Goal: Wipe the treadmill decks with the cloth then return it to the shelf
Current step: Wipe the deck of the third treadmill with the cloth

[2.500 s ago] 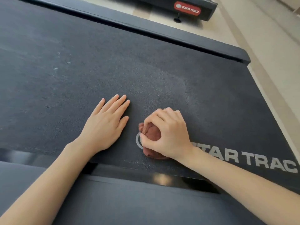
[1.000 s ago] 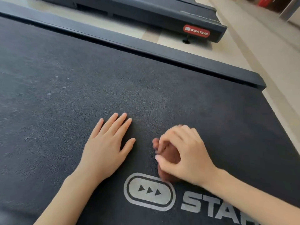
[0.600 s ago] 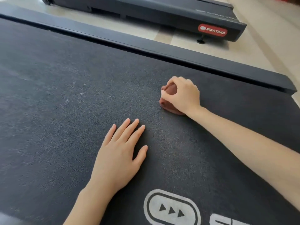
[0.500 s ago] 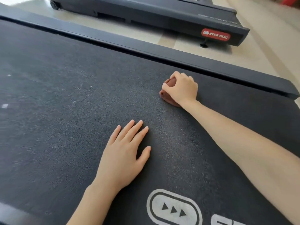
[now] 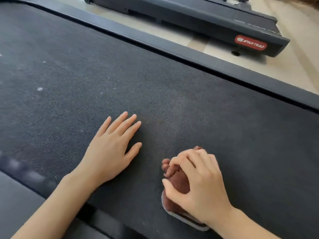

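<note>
**Cloth drawn back to the near edge**

Half a second ago my right grip [image 5: 202, 185] was stretched out with the cloth [image 5: 171, 203] close to the far side rail [image 5: 198, 57]. Now I have pulled it back across the treadmill deck [image 5: 172, 100] to the near side. The wad sits on the pale printed oval [image 5: 187, 221] by the near edge. That looks to me like one full stroke across the belt's width, out and back. My left grip [image 5: 110, 152] has stayed planted, palm down and fingers spread flat on the belt, holding nothing and bracing me.

My right grip is curled over the cloth. The fingers [image 5: 181, 163] hook over the top of it and the thumb crosses its left side. The brown-red wad is bunched under my palm and pressed onto the belt, with a little fabric poking out past my fingertips and below the thumb. It lies just right of my left grip and does not touch it.

I judge the wiping far from finished. Pale specks [image 5: 39, 89] show on the belt away to the left, well apart from the cloth, so that stretch needs passes. A second treadmill [image 5: 198, 19] stands beyond the rail. I can't see the shelf from here.
</note>
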Motion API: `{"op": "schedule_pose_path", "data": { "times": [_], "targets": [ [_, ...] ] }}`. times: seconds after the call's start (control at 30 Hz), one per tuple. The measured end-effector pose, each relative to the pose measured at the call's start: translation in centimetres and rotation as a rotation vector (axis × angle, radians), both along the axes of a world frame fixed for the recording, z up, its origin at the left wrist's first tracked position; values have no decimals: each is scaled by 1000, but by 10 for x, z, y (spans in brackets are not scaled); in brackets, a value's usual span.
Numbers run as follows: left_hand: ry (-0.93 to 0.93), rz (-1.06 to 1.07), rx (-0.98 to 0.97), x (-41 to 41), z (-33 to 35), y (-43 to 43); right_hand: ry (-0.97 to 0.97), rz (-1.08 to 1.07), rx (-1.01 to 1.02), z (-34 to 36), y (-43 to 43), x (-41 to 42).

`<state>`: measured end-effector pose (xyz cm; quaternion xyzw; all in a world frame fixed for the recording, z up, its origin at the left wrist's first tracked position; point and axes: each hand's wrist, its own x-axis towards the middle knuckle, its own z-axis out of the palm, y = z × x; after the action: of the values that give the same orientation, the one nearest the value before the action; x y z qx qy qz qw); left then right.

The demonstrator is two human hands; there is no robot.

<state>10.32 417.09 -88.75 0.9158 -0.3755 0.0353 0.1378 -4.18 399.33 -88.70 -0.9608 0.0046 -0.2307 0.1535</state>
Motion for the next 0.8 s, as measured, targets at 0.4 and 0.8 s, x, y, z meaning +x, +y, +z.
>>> {"op": "schedule_pose_path", "data": {
  "times": [0.4, 0.8],
  "targets": [
    [53, 120, 33, 29, -6, 52, 43, -155, -2, 3, -9, 178],
    [77, 401, -44, 38, -12, 84, 30, -187, -46, -2, 13, 175]
  ]
}}
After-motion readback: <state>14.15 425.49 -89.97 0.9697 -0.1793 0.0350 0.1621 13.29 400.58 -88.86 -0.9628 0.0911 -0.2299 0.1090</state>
